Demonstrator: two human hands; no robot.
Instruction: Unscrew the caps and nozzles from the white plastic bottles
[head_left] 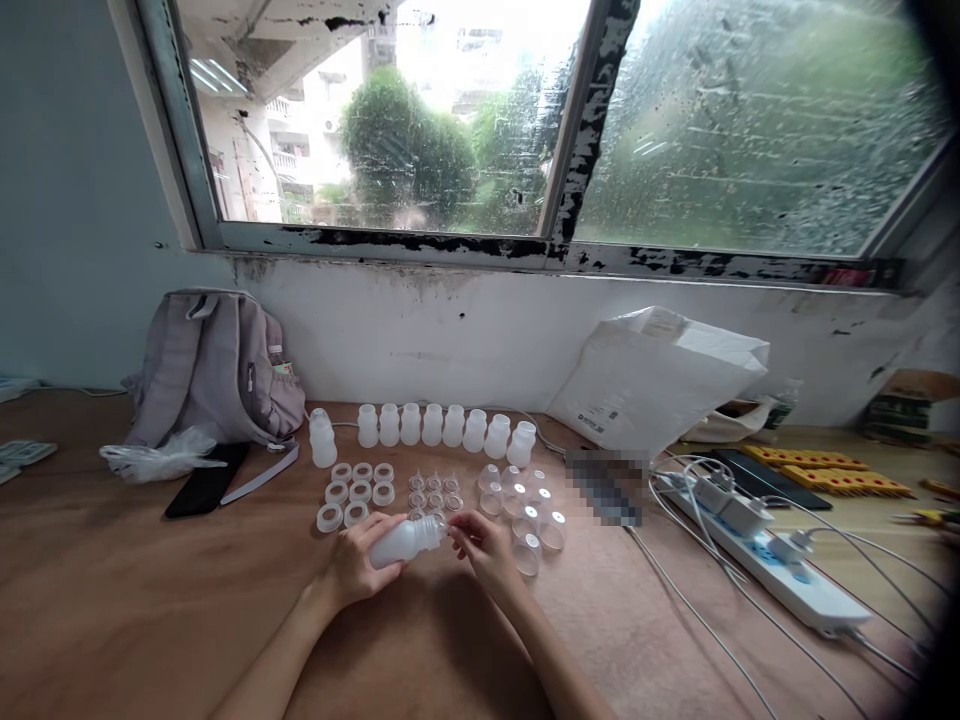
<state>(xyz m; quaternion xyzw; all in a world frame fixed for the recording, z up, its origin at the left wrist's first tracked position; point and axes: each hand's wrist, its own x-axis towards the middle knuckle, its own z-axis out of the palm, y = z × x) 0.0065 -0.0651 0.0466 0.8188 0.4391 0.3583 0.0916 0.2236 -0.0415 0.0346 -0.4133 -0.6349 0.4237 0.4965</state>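
My left hand (358,560) is wrapped round a frosted white baby bottle (397,545), tilted with its threaded neck towards the right. My right hand (484,545) pinches a small clear teat (443,526) at the bottle's mouth; whether it sits inside the neck is too small to tell. Just beyond my hands lie several white collar rings (361,491) in rows, several clear teats (434,483), and several clear domed caps (530,520). Behind these stands a row of open frosted bottles (432,425). One capped bottle (322,440) is at the row's left end.
A lilac backpack (214,370), a crumpled plastic bag (161,455) and a black flat object (206,482) are at the left. At the right are a white packaging bag (652,380), a power strip (810,590) with cables, and yellow racks (847,480). A window is above.
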